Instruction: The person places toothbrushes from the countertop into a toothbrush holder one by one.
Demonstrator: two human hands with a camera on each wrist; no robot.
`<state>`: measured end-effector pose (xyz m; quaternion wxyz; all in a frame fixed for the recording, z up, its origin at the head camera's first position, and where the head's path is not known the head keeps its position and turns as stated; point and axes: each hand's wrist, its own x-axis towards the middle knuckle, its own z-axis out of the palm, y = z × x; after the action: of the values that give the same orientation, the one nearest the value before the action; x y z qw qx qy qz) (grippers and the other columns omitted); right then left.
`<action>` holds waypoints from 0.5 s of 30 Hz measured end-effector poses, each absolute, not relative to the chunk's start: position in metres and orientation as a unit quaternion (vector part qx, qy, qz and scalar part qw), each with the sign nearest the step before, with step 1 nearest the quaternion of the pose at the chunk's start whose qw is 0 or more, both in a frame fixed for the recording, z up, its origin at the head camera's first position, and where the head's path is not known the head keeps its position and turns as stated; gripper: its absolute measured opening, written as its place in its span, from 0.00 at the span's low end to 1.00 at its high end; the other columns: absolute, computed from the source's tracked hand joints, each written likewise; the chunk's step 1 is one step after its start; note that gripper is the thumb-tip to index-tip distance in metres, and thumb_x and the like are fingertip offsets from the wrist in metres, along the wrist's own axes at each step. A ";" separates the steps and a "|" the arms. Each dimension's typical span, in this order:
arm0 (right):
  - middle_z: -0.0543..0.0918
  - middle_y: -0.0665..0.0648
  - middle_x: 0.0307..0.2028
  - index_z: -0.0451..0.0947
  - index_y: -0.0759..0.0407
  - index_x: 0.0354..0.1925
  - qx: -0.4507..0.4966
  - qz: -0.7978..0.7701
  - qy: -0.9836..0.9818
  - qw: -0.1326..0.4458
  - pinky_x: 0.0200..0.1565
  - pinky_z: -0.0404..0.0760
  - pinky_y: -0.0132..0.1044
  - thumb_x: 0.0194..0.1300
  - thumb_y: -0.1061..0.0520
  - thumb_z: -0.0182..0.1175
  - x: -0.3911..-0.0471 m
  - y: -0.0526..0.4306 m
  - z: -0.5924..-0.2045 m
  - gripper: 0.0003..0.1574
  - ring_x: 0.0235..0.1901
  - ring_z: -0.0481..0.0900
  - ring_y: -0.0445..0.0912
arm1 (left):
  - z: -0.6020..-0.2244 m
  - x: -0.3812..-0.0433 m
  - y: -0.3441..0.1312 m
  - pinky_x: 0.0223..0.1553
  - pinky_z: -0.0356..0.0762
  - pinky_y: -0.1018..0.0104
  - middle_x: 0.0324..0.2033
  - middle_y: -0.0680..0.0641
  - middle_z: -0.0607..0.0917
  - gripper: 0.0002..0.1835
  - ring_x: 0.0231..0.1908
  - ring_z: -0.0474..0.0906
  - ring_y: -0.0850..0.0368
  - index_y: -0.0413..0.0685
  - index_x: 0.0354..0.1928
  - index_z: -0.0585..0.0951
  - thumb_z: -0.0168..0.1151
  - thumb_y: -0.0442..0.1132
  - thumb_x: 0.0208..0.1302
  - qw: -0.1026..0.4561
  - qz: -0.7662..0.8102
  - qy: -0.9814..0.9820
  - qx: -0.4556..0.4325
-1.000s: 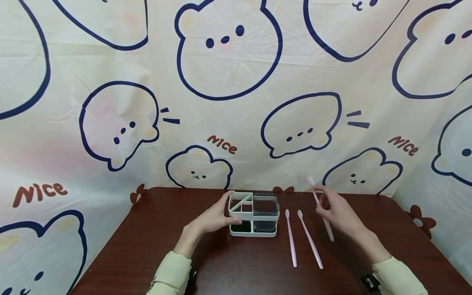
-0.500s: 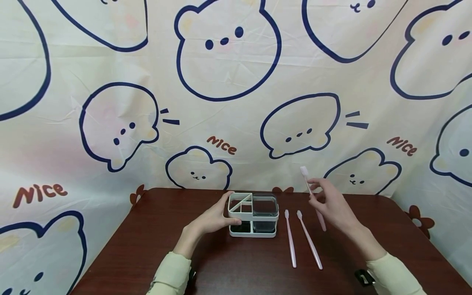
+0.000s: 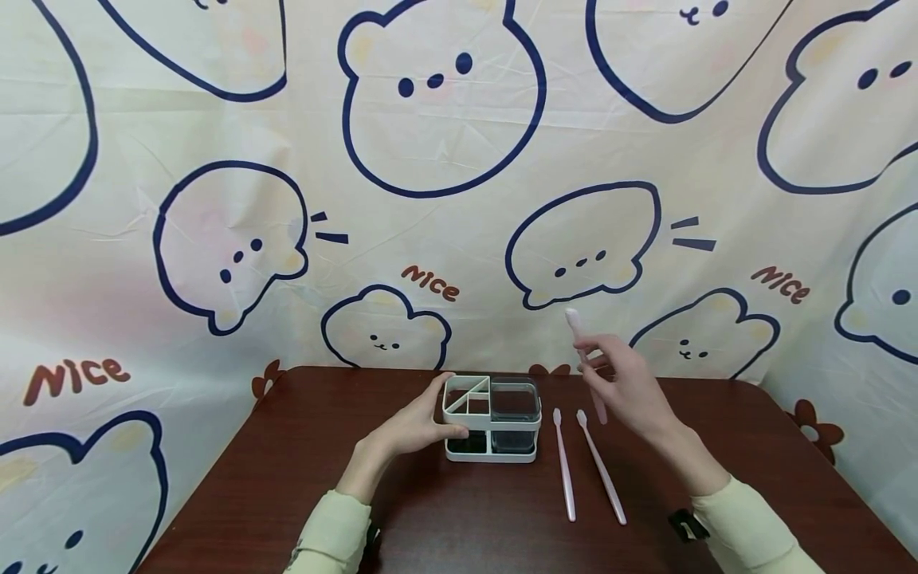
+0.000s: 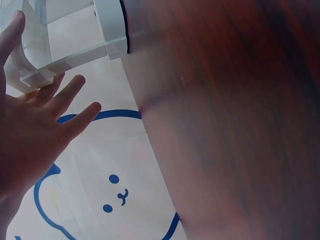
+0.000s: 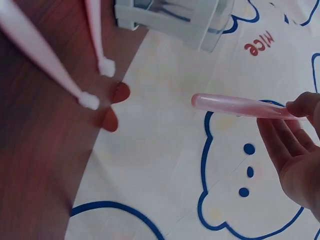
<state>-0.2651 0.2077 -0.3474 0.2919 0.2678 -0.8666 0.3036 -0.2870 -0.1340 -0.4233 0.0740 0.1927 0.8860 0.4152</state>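
My left hand (image 3: 409, 424) grips the left side of a white toothbrush holder (image 3: 512, 426) with clear cups, its thumb in front. In the left wrist view, the fingers spread along the holder's frame (image 4: 112, 27). Raised above the table to the right, my right hand (image 3: 631, 391) pinches a pink toothbrush (image 3: 573, 320) between thumb and fingers. Its bristle head points up and its handle slants down; the right wrist view shows the handle end (image 5: 225, 104). Two more pink toothbrushes, a left one (image 3: 565, 474) and a right one (image 3: 604, 474), lie beside the holder.
Everything stands on a dark brown wooden table (image 3: 287, 486). A pale cloth (image 3: 473, 239) with blue-outlined bear drawings hangs behind the table and at its sides. The holder sits close to the table's back edge.
My right hand has moved left and upward with the toothbrush, closer to the holder. The left hand, the holder and the two lying toothbrushes have stayed in place.
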 end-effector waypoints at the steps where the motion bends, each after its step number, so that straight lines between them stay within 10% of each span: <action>1: 0.82 0.58 0.47 0.77 0.59 0.53 0.271 0.303 -0.865 0.295 0.38 0.87 0.42 0.63 0.68 0.65 -0.265 0.205 -0.346 0.20 0.38 0.85 0.47 | -0.423 -0.287 -0.134 0.68 0.64 0.39 0.74 0.44 0.61 0.57 0.68 0.66 0.47 0.54 0.78 0.49 0.74 0.59 0.54 0.074 0.416 0.886 0.193; 15: 0.83 0.54 0.42 0.80 0.56 0.48 0.289 0.330 -0.837 0.329 0.33 0.84 0.32 0.60 0.67 0.68 -0.263 0.165 -0.326 0.18 0.35 0.81 0.42 | -0.424 -0.288 -0.133 0.70 0.61 0.39 0.75 0.44 0.57 0.58 0.71 0.62 0.47 0.53 0.78 0.49 0.74 0.57 0.54 0.075 0.426 0.881 0.192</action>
<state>-0.2629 0.1652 -0.3262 0.3285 0.2885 -0.8368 0.3295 -0.2878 -0.1334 -0.4240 0.0753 0.1918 0.8809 0.4261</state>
